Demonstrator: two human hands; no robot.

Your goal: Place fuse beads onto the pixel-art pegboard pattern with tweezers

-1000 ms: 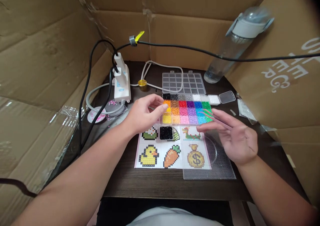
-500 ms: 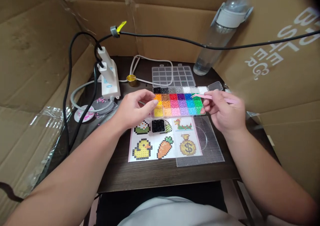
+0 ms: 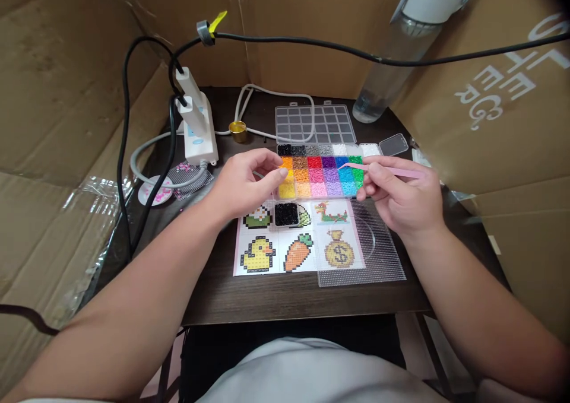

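The thin pink tweezers (image 3: 386,170) sat pinched in the right hand (image 3: 403,201), tips over the clear compartmented tray of coloured beads (image 3: 321,174) just ahead of its knuckles. The left hand (image 3: 243,183), fingers curled together, touched the tray's orange corner.

White power strip (image 3: 199,131) with black cables (image 3: 146,148): upper left of frame. Gold cap (image 3: 237,131): just right of strip. Clear water bottle (image 3: 401,53): upper right. Cardboard walls (image 3: 66,94): left, rear, right.
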